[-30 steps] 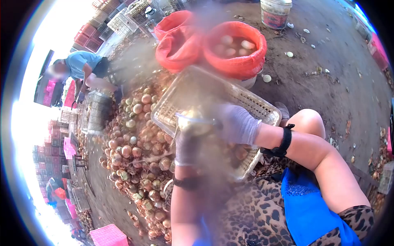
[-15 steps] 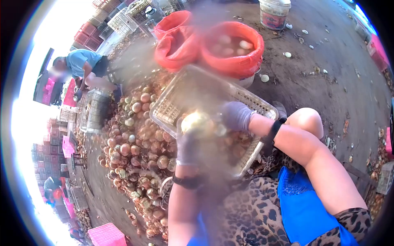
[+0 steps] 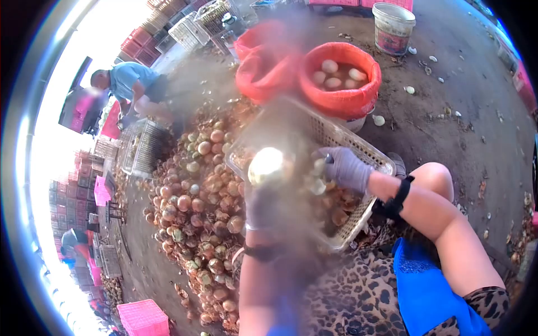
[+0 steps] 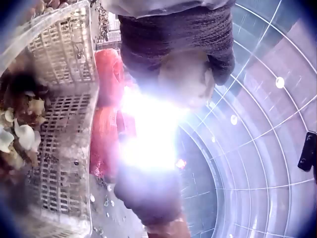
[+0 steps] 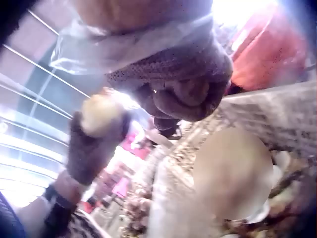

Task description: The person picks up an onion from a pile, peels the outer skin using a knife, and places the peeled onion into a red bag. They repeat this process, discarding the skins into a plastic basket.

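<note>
My gloved left hand (image 3: 260,207) grips a pale onion (image 5: 101,115) above the near-left side of a plastic basket (image 3: 342,134). Glare whitens the onion in the head view. To its right, my gloved right hand (image 3: 350,168) is over the basket, apart from the onion, its fingers curled round a small knife. In the right wrist view the pale knife blade (image 5: 159,139) sticks out below those fingers; its handle is mostly hidden. Pale peelings (image 4: 22,136) lie inside the basket. A blurred round pale shape (image 5: 233,173) overlaps the basket there.
A heap of onions (image 3: 190,207) spreads left of the basket. Beyond it stand a red-lined bucket (image 3: 344,106) with peeled onions in liquid, red bags (image 3: 263,78) and a white bucket (image 3: 395,28). Another person (image 3: 131,78) bends at far left; a pink crate (image 3: 143,319) is at lower left.
My right hand has drawn back rightward from the onion, where the knife lay across it a second ago. My left hand still holds the onion. The head view has shifted slightly.
</note>
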The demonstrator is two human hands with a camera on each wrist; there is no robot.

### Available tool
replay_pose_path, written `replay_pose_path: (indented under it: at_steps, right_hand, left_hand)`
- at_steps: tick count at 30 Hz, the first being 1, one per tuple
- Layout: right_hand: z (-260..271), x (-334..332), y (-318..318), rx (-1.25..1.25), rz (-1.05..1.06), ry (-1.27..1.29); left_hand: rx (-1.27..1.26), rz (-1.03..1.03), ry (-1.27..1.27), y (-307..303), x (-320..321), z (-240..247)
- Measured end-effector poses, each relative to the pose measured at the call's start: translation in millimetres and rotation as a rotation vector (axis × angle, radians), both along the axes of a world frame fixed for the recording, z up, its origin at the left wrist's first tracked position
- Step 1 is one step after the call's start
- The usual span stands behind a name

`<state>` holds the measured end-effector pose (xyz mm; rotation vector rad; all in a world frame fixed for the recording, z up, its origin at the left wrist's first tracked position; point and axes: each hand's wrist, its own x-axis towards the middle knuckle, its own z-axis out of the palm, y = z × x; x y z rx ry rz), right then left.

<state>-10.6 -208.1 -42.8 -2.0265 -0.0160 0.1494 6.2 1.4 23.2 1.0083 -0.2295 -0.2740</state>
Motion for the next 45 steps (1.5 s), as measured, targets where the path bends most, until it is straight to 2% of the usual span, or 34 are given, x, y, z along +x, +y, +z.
replay_pose_path:
  at_steps: [2,3,4,6,8,10,12,14,15,16,18,19,21,22,24,25,27,29,30,31,33,35,37,39,40,42,45]
  right_hand:
    - [8,-16,17,0.278,-0.002,-0.059]
    - [42,-28,27,0.291,-0.006,-0.192]
    - [46,-27,29,0.137,0.023,-0.176]
    - [49,-26,30,-0.171,0.079,-0.137]
    - [46,-23,28,-0.115,0.055,-0.159]
    - [45,-21,28,-0.139,0.085,-0.162]
    - [44,-26,24,-0.239,0.149,-0.148]
    - [30,-30,27,-0.246,0.103,-0.108]
    - [25,-30,29,-0.252,0.081,-0.084]
    - [21,-30,29,-0.211,0.064,-0.143]
    - [54,-32,31,-0.128,0.023,-0.248]
    - [59,-32,32,-0.13,0.022,-0.231]
    - [64,-31,31,-0.126,0.012,-0.204]
    - [60,-30,31,-0.167,-0.002,-0.226]
    - [39,-21,35,-0.253,-0.018,-0.272]
    - [23,-14,36,-0.215,-0.003,-0.284]
    - [-5,-4,36,-0.139,0.029,-0.303]
    - [11,-9,34,0.049,-0.037,-0.28]
    - [24,-13,33,0.144,-0.071,-0.267]
    - [42,-17,31,0.326,-0.075,-0.113]
    - [76,-21,23,0.686,-0.085,0.198]
    - [80,-16,9,0.586,-0.068,0.269]
    - [80,-8,-5,0.663,-0.117,0.384]
    - [68,3,-17,0.917,-0.24,0.531]
    - [63,5,-18,0.842,-0.241,0.441]
    - [60,6,-15,0.669,-0.241,0.283]
    - [64,-1,-12,0.499,-0.139,0.074]
  left_hand:
    - [-0.033,0.013,-0.007,-5,7,-3]
    - [-0.048,0.02,-0.003,-8,8,-5]
    - [-0.051,0.065,-0.027,-13,5,-4]
    - [0.141,0.115,-0.109,-16,6,-5]
    - [0.133,0.138,-0.067,-21,8,-3]
    - [-0.068,0.138,0.098,-27,8,6]
    - [-0.511,-0.115,0.325,-17,11,5]
    - [-0.822,-0.413,0.361,-14,16,11]
    - [-0.941,-0.572,0.396,-14,18,16]
    - [-0.957,-0.642,0.36,-17,19,19]
    - [-0.778,-0.445,0.247,-21,18,12]
    - [-0.571,-0.189,0.172,-18,21,-7]
    - [-0.493,-0.088,0.098,-21,21,-20]
    - [-0.634,-0.231,0.102,-23,21,-25]
    - [-0.046,0.055,-0.147,-22,19,-33]
    - [0.252,0.194,-0.216,-21,18,-38]
    - [-0.253,-0.026,0.044,-28,9,-8]
    - [-0.715,-0.364,0.297,-35,2,15]
    - [-0.741,-0.407,0.325,-36,2,15]
    - [-0.766,-0.448,0.355,-37,1,16]
    - [-0.424,-0.236,0.224,-38,3,5]
    - [-0.085,-0.09,0.07,-41,2,-1]
    - [0.007,-0.01,-0.024,-45,-1,-8]
    - [-0.144,0.028,-0.033,-49,-5,-17]
    - [-0.107,-0.042,-0.112,-48,-5,-18]
    - [-0.019,-0.038,0.165,-53,-14,0]
    - [0.032,-0.091,0.256,-56,-28,30]
